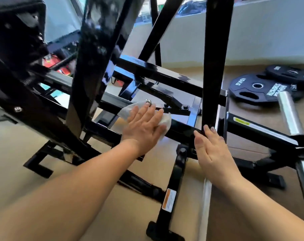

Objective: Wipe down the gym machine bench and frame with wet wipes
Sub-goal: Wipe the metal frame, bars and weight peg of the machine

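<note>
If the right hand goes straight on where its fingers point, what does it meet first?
Probably the black upright post; fingertips of the right hand seem almost on it, depth unclear.

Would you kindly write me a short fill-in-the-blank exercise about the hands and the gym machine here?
1. The left hand presses a white ____ flat on the black crossbar.
2. The right hand holds ____, its straight fingers at the foot of the upright post.
3. The nearer weight plate on the floor is marked ____ KG.
Missing words: wet wipe; nothing; 15.
</note>
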`<state>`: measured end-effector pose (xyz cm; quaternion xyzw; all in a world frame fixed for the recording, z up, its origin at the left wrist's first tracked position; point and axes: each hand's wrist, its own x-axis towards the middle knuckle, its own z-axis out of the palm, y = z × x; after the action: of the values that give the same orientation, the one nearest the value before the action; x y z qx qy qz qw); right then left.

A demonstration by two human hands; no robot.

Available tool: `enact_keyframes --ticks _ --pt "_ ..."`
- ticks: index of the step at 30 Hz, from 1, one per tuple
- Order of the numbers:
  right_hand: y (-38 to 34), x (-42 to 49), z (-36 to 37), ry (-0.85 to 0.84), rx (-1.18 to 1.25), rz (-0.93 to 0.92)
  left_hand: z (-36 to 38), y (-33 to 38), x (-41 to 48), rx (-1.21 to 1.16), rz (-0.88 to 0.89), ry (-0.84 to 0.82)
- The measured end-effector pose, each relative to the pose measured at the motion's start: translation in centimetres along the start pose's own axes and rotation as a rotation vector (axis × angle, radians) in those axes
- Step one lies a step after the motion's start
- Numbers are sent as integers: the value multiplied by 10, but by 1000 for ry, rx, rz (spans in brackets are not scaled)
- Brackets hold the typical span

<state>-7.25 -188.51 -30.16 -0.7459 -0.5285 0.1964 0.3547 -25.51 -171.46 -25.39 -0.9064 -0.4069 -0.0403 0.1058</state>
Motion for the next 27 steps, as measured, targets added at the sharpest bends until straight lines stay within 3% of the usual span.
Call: enact_keyframes --ticks 5,9,12,16,19,24,27 --pt "-13 3 11 7 45 -6 -12 5 -5 -111 -162 -39" --pt "-11 4 3 -11 111 26 -5 44 -13 -129 13 -114" --pt "-8 4 -6 -21 134 45 -5 23 -8 -97 93 -128" --pt "3 -3 -11 -21 38 59 0 -3 -4 -40 -194 17" --pt "7 -11 -14 -32 26 61 10 34 -7 -142 -309 94" --pt "12 -13 -26 86 120 134 28 100 -6 -198 -291 78" --pt "23 -14 -34 78 132 134 35 122 -11 -129 -144 26"
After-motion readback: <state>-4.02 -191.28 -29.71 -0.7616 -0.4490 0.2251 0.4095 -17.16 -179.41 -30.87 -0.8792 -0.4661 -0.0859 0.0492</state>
